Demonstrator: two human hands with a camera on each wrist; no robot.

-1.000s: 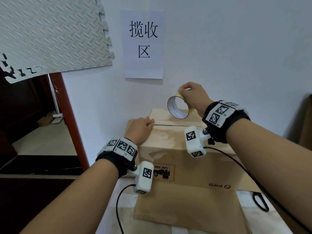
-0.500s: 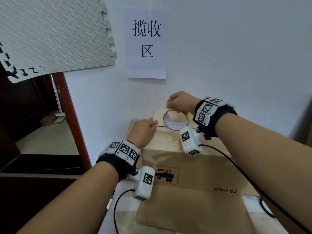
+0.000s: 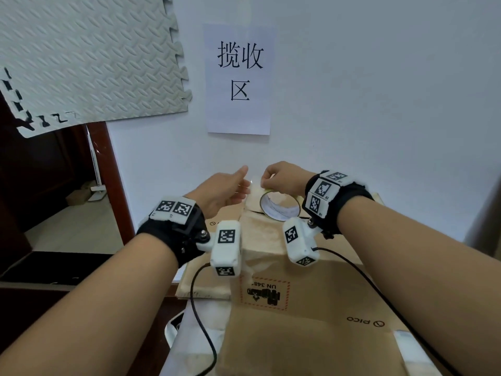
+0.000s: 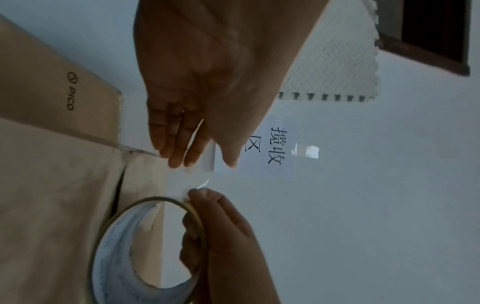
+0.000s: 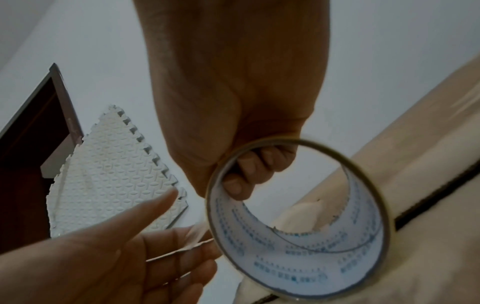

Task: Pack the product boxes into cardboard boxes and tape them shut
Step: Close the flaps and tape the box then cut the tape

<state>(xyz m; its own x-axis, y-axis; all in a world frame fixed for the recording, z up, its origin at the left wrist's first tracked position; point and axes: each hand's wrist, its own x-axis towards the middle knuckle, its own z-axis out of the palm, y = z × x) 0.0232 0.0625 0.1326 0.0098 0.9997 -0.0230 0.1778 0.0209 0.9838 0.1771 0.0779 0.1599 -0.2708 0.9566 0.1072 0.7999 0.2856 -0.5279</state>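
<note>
I have my right hand (image 3: 284, 179) curled round the tape roll (image 3: 280, 210), fingers hooked through its core and thumb on the outer rim, just above the far end of the cardboard box (image 3: 311, 289). My left hand (image 3: 222, 192) sits just beside it with the fingers straight and together, thumb raised; a clear strip of tape (image 4: 189, 179) runs from the roll to those fingertips (image 4: 182, 156), but I cannot tell whether they pinch it or only touch it.

The roll looks nearly spent, a thin ring of cardboard core, so I judge it light and easy to squash; holding it through the core is better than squeezing its sides. The free tape is thin, limp and sticky, and will likely fold onto itself or cling to my fingers, so I would take it by the very end and keep it taut. The box is stiff corrugated board, and the dark seam (image 5: 428, 197) between its flaps lies directly beneath my right fingers.

Beyond both sets of fingertips the white wall (image 3: 379, 104) stands close, with a paper sign (image 3: 240, 77) above, leaving little room forward. Back towards my wrists the box top is open, so pulling the strip along the seam that way seems the freer path.
</note>
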